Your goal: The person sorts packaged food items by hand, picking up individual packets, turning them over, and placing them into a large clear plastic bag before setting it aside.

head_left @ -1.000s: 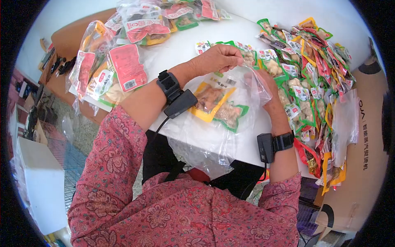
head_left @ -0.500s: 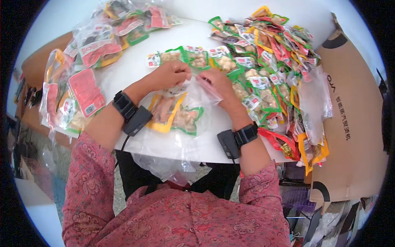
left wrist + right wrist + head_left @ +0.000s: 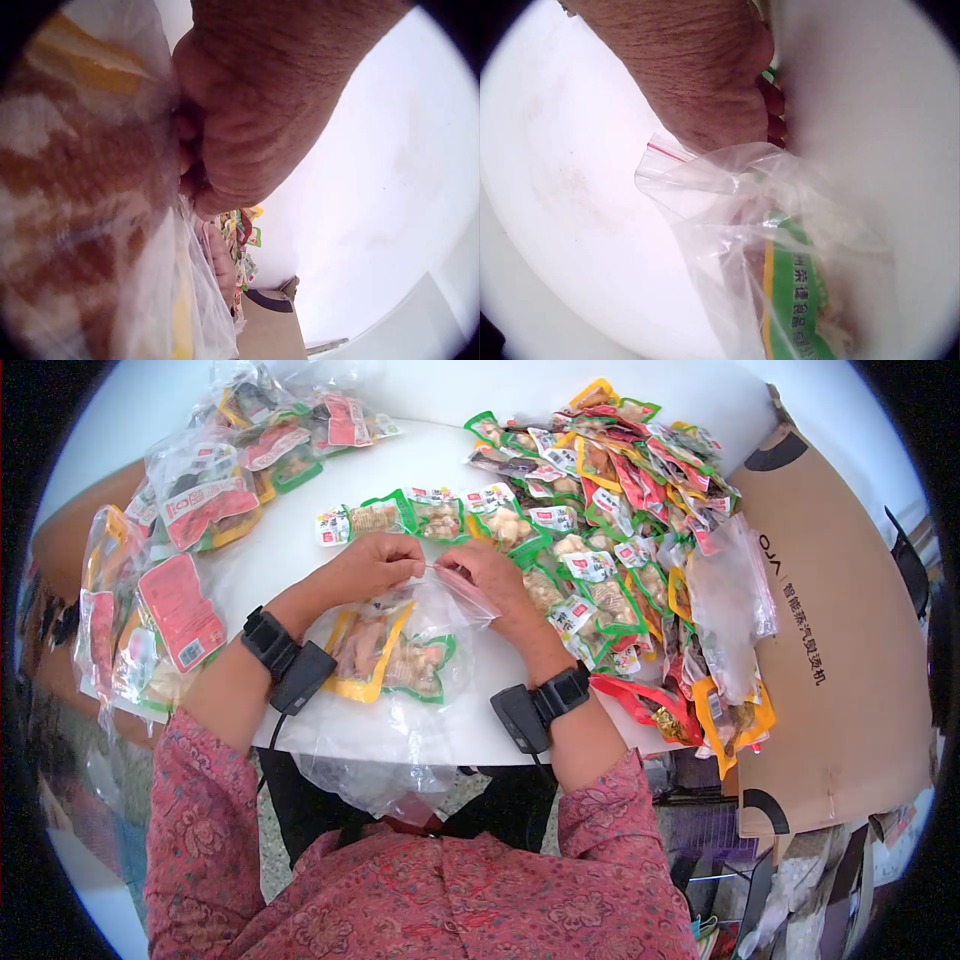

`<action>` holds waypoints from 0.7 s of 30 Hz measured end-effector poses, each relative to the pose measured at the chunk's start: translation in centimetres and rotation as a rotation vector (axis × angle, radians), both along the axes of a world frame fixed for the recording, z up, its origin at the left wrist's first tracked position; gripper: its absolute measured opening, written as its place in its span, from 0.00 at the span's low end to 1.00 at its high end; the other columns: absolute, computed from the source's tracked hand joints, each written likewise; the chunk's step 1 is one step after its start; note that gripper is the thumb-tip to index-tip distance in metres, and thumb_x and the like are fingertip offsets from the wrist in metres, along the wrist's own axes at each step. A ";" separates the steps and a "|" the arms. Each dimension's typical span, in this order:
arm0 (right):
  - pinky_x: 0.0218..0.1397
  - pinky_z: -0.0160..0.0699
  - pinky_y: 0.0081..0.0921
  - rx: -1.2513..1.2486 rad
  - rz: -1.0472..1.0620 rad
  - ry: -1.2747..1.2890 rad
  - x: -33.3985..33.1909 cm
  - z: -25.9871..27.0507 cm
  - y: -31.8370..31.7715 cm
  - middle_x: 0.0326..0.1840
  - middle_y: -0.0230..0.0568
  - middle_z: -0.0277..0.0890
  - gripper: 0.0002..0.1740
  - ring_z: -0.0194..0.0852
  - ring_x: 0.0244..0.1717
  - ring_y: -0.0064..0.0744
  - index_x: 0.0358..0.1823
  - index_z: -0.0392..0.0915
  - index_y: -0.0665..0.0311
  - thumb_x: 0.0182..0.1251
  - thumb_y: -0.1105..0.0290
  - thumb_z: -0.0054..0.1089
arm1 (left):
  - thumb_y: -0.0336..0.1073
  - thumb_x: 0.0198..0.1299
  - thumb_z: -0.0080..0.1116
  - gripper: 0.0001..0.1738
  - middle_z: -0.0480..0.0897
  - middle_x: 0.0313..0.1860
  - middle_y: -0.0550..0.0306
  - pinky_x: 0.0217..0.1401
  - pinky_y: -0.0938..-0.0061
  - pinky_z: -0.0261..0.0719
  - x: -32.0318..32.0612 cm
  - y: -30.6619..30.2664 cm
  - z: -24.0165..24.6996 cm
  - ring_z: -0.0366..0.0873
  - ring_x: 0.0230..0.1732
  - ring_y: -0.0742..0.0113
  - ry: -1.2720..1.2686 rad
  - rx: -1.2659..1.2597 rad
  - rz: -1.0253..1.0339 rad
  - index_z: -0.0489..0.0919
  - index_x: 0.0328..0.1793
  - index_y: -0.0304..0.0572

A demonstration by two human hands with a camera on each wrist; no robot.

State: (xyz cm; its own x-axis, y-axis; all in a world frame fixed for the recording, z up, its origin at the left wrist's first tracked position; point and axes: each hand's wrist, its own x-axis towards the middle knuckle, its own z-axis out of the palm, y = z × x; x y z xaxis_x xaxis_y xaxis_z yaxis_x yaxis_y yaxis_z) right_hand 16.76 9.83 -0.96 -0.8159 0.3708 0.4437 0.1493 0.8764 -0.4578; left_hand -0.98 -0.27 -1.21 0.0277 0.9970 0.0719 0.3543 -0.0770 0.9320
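Note:
Both hands pinch the top edge of a clear zip-lock bag (image 3: 465, 650) over the white table. My left hand (image 3: 375, 565) grips the edge at its left part, fingers curled in. At the right part of the edge, my right hand (image 3: 488, 582) holds the plastic, the two hands a short way apart. A red zip line (image 3: 667, 152) runs along the mouth in the right wrist view. Inside the bag lie a yellow-edged food packet (image 3: 362, 650) and a green-edged food packet (image 3: 415, 665). The bag's lower end hangs past the table's front edge.
Several green-edged food packets (image 3: 437, 517) lie in a row beyond the hands. A large heap of mixed packets (image 3: 640, 480) covers the right side, with clear bags (image 3: 735, 605) on it. Filled clear bags (image 3: 180, 605) sit at the left. A cardboard box (image 3: 835, 660) stands at the right.
The hands have drawn together along the bag's mouth, where earlier the left hand was raised and farther from the right. The head view has shifted, moving the scene leftward.

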 end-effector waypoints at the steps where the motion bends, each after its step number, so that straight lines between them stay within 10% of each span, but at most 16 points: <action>1: 0.36 0.71 0.35 0.003 -0.005 -0.001 0.0 0.0 0.0 0.30 0.45 0.72 0.08 0.73 0.34 0.44 0.31 0.77 0.61 0.52 0.66 0.56 | 0.34 0.58 0.52 0.06 0.68 0.20 0.71 0.21 0.86 0.58 0.0 0.0 0.0 0.61 0.20 0.84 -0.001 0.002 0.004 0.74 0.31 0.42; 21: 0.35 0.71 0.34 -0.050 -0.030 -0.046 0.0 0.5 -0.5 0.29 0.43 0.72 0.08 0.73 0.34 0.42 0.31 0.76 0.60 0.53 0.65 0.56 | 0.35 0.58 0.51 0.07 0.68 0.21 0.70 0.24 0.84 0.63 0.2 -0.3 0.2 0.63 0.23 0.83 0.081 0.046 0.014 0.73 0.31 0.40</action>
State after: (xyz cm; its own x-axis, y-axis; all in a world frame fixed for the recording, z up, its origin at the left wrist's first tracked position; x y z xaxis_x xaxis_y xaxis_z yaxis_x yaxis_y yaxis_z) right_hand 16.80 9.34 -0.48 -0.8230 0.4164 0.3864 0.1973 0.8474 -0.4929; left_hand -0.78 -0.60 -1.00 0.0218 0.9931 0.1155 0.4299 -0.1137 0.8957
